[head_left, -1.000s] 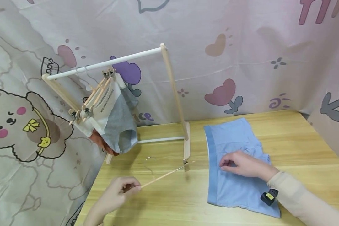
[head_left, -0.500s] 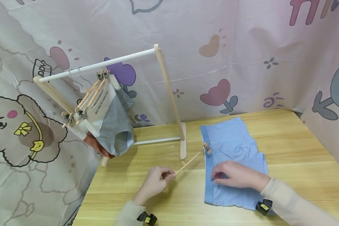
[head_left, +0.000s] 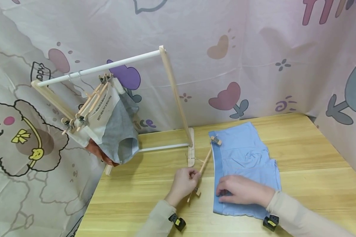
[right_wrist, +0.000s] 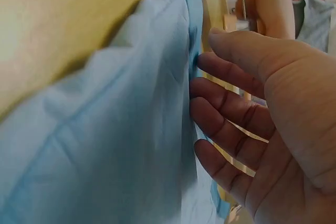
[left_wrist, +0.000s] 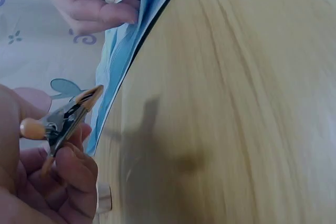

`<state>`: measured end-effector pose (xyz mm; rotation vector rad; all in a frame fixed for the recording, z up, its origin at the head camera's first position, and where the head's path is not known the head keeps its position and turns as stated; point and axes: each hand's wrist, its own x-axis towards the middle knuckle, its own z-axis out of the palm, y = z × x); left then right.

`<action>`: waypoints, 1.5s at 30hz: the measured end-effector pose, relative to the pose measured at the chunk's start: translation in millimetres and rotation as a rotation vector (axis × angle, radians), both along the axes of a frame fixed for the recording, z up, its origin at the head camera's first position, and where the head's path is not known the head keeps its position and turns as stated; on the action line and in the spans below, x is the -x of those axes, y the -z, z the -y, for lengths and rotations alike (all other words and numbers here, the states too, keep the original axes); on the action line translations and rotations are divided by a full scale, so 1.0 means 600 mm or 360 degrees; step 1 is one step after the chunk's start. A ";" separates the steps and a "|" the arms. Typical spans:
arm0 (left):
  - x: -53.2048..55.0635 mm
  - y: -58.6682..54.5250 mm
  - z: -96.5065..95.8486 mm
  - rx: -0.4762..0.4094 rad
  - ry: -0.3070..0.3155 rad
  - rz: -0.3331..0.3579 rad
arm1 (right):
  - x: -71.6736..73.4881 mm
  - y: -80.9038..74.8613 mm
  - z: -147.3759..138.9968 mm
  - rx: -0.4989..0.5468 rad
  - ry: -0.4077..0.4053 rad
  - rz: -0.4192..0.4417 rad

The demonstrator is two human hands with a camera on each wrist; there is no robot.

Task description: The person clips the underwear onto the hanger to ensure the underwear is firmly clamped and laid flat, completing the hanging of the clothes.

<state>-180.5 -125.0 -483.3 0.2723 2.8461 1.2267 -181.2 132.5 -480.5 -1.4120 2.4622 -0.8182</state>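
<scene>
A pair of light blue boxer briefs (head_left: 243,151) lies on the table, its darker waistband (head_left: 218,164) along the left side. My left hand (head_left: 181,185) grips a wooden clip hanger (head_left: 206,160) by its bar, just left of that waistband. One clip (head_left: 216,140) of the hanger is over the upper end of the waistband; the other clip (left_wrist: 65,121) shows close by my left fingers in the left wrist view. My right hand (head_left: 243,190) rests at the lower part of the waistband. In the right wrist view its fingertips (right_wrist: 202,111) touch the cloth, thumb apart.
A small garment rack (head_left: 173,82) with a white rail (head_left: 106,67) stands at the back left. Grey-and-white briefs (head_left: 121,125) and a rust-coloured garment (head_left: 96,153) hang from it on clip hangers. A printed cloth (head_left: 178,26) backs the wooden table (head_left: 314,158).
My left hand has brought the hanger rightward to the waistband and turned it more in line with it. The right hand has slid slightly down and left along the briefs.
</scene>
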 end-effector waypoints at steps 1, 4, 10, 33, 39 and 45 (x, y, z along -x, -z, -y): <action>0.001 0.001 -0.004 0.0007 -0.0022 -0.0002 | -0.002 0.000 0.002 -0.0012 -0.0010 -0.0019; 0.005 0.007 -0.014 0.0059 -0.0089 -0.0033 | -0.006 0.002 0.007 -0.0032 -0.0033 -0.0046; 0.011 0.020 -0.026 0.0098 -0.0140 -0.0093 | -0.011 -0.001 0.010 -0.0052 -0.0057 -0.0049; -0.024 0.021 -0.039 0.0340 0.0048 -0.0276 | 0.052 -0.007 0.031 -0.0185 -0.0109 -0.0216; -0.046 0.003 -0.011 0.0184 0.0058 0.0076 | 0.042 -0.022 0.039 -0.0231 -0.0096 -0.0176; -0.065 -0.007 0.019 -0.0158 0.0058 0.0529 | -0.004 -0.036 0.047 -0.0252 -0.0069 -0.0164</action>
